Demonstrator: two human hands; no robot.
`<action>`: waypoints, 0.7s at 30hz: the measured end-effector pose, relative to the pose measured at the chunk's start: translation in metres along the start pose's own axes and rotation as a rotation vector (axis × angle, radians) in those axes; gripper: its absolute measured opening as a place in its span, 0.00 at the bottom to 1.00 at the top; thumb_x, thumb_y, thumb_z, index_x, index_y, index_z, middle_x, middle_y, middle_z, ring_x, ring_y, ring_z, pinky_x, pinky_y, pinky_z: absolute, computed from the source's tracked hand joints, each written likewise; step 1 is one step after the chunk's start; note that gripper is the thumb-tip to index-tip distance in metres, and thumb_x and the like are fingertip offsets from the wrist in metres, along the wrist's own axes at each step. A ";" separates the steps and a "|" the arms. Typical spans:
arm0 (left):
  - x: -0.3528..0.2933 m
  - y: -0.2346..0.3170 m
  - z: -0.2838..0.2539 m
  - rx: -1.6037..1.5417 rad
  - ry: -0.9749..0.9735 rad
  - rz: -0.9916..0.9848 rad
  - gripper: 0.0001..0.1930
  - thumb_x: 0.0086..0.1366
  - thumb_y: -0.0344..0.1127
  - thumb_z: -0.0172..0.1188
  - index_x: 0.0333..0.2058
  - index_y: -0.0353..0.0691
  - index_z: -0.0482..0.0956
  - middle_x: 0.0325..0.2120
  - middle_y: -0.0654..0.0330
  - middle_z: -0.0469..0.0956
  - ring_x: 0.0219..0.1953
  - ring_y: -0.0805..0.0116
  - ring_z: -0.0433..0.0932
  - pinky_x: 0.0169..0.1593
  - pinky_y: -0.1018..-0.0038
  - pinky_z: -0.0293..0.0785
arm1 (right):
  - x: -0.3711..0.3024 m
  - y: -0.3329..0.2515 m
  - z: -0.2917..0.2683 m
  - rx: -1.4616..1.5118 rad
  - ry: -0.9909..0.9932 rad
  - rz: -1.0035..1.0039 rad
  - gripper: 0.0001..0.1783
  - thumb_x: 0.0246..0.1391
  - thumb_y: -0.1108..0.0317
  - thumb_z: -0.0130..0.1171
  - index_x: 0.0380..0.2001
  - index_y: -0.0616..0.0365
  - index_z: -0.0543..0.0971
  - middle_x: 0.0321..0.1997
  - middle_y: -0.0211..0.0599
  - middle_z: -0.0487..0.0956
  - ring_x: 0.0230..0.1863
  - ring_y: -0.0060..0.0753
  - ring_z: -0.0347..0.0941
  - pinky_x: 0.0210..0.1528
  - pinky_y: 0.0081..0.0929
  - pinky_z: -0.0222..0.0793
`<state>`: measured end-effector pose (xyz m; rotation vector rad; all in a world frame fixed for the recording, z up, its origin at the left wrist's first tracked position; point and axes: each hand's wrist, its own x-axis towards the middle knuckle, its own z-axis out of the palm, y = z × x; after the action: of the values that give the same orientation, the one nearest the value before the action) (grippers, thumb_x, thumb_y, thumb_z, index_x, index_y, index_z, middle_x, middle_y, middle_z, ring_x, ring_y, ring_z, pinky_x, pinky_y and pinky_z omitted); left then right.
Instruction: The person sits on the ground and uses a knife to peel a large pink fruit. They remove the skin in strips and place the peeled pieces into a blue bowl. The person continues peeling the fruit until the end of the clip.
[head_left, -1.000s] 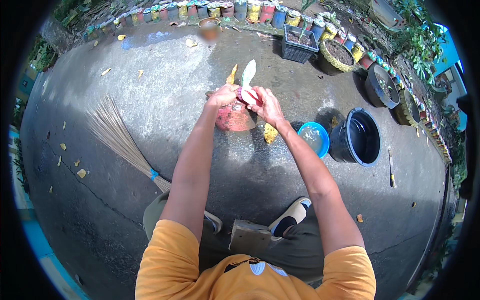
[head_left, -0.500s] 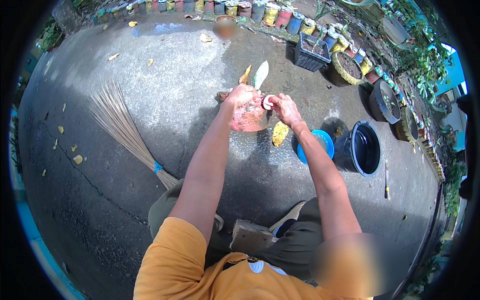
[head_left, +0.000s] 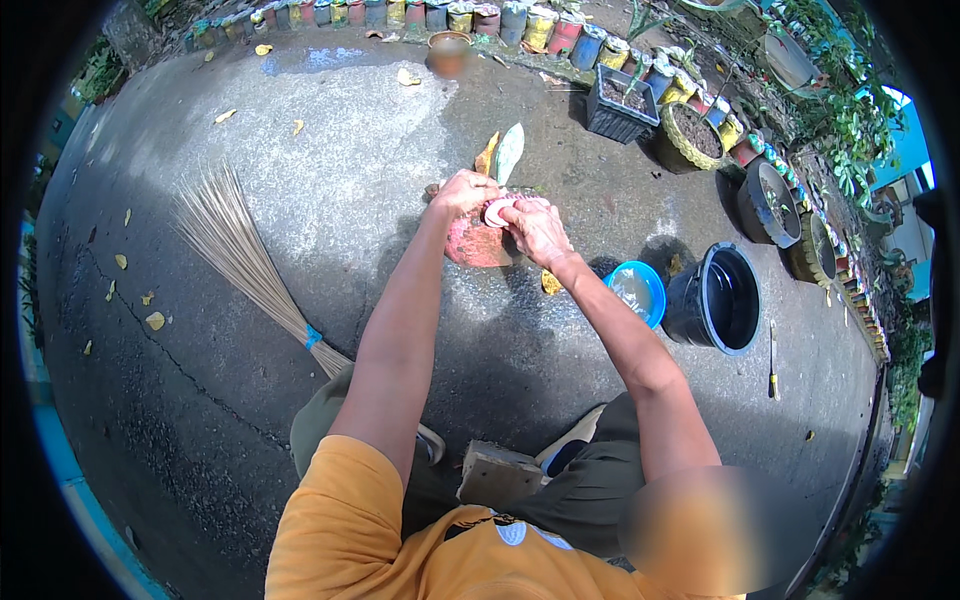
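In front of me a worn reddish plant pot (head_left: 480, 250) sits on the wet concrete. A broad green leaf (head_left: 509, 155) and a yellow-brown leaf (head_left: 486, 155) stick out past its far side. My left hand (head_left: 466, 192) is closed on the pot's far left edge; its fingertips are partly hidden. Pressed to the pot's upper right is a scrub brush (head_left: 497, 210) with a pale oval back and pinkish bristles, gripped in my right hand (head_left: 538, 232). A yellow leaf (head_left: 551, 282) lies just below my right wrist.
Right of my forearm stand a light-blue basin (head_left: 655, 300) and a black bucket (head_left: 688, 305), with a thin-bladed tool (head_left: 773, 365) beyond. A stick broom (head_left: 250, 260) lies left. Potted plants (head_left: 692, 135) and painted bottles (head_left: 540, 27) line the far edge. A block (head_left: 497, 475) sits between my feet.
My right hand has swept the brush leftward across the pot, closer to my left hand. My left hand and the pot have shifted slightly left.
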<state>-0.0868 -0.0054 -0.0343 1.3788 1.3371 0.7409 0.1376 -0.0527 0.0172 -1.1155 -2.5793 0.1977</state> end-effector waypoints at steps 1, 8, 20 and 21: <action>-0.001 0.000 -0.001 0.003 -0.002 -0.010 0.16 0.54 0.45 0.67 0.40 0.46 0.85 0.34 0.64 0.84 0.37 0.74 0.79 0.46 0.75 0.72 | 0.001 0.002 0.000 0.018 -0.015 -0.133 0.10 0.51 0.67 0.55 0.38 0.43 0.76 0.38 0.35 0.75 0.47 0.41 0.71 0.44 0.42 0.62; -0.005 0.009 0.003 0.158 0.134 -0.021 0.14 0.58 0.38 0.67 0.40 0.37 0.83 0.35 0.65 0.83 0.37 0.79 0.77 0.45 0.79 0.72 | 0.003 0.001 -0.001 -0.022 -0.138 0.179 0.13 0.51 0.67 0.56 0.40 0.39 0.75 0.40 0.35 0.73 0.47 0.43 0.70 0.45 0.44 0.60; 0.001 0.011 0.007 0.184 0.105 0.024 0.14 0.56 0.37 0.68 0.39 0.37 0.83 0.35 0.63 0.83 0.37 0.76 0.78 0.46 0.77 0.73 | -0.006 0.016 -0.005 -0.001 -0.232 0.295 0.17 0.47 0.69 0.59 0.42 0.37 0.75 0.41 0.34 0.74 0.47 0.45 0.72 0.46 0.47 0.62; 0.000 0.015 0.007 0.209 0.109 0.011 0.14 0.55 0.37 0.68 0.39 0.38 0.83 0.35 0.63 0.83 0.38 0.76 0.78 0.47 0.77 0.72 | -0.007 0.013 -0.001 -0.027 -0.216 0.283 0.17 0.47 0.69 0.59 0.42 0.37 0.75 0.41 0.34 0.74 0.47 0.46 0.72 0.45 0.47 0.61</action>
<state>-0.0758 -0.0049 -0.0218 1.5292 1.5284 0.7075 0.1519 -0.0489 0.0128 -1.5457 -2.6004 0.3679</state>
